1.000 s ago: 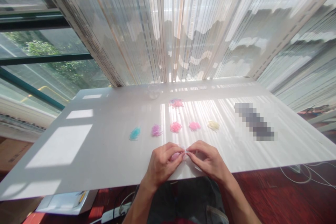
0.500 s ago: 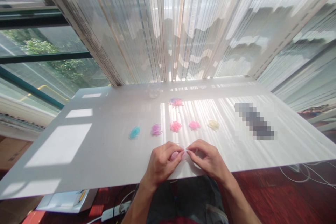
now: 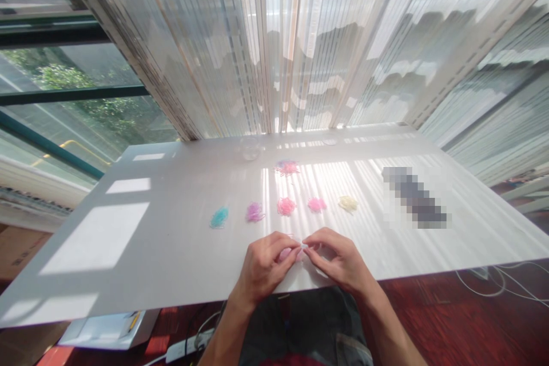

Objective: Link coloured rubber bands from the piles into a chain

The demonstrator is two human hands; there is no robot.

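My left hand (image 3: 270, 263) and my right hand (image 3: 338, 257) meet near the table's front edge, thumbs and fingers pinched tip to tip. A small pale bluish-white bit shows between the fingertips, too small to name. Just under the hands lies a light pink pile (image 3: 286, 253), partly hidden by my left fingers. Beyond them a row of small piles of thin, rubber-band-like loops runs across: teal (image 3: 219, 217), purple (image 3: 255, 212), coral red (image 3: 286, 206), pink (image 3: 317, 205) and pale yellow (image 3: 348, 203). Behind the row sits a mixed pink and blue pile (image 3: 287, 167).
The white table (image 3: 180, 263) has a clear round container (image 3: 250, 148) at the back and a clear disc (image 3: 330, 141) near the curtain. A pixelated dark object (image 3: 416, 197) lies at right. Below are a power strip (image 3: 189, 346) and white cables (image 3: 493, 286).
Both hands stay pinched together in nearly the same place. The bit between the fingertips looks slightly bluer now. The whole view has shifted very little.
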